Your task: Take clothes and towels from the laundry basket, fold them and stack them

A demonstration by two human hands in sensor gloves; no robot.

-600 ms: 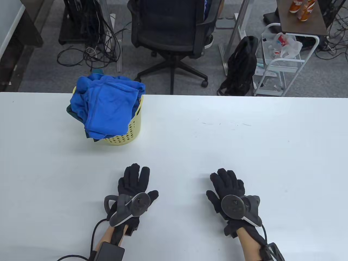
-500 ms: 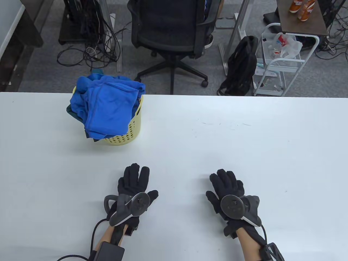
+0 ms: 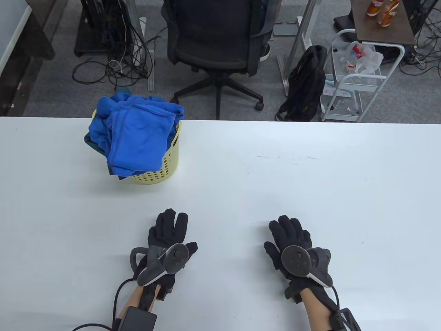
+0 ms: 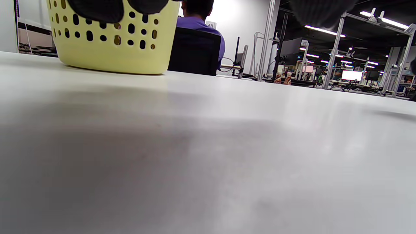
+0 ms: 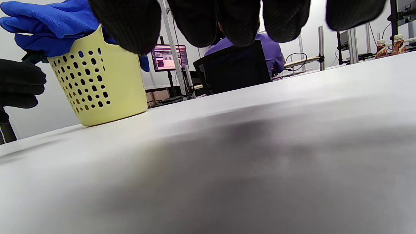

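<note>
Barely anything moved: both my hands slid a touch toward the near edge of the white table [image 3: 310, 179], nothing else shifted. Pale yellow perforated plastic laundry basket [image 3: 165, 165] sits at the far left edge, heaped with crumpled blue cloth towels and clothes [image 3: 134, 138], untouched. Left hand [image 3: 165, 241] lies flat near the near edge, fingers spread, holding nothing. Right hand [image 3: 293, 246] beside it, same: flat, empty. My read: task not started, first reach to the basket is next.
</note>
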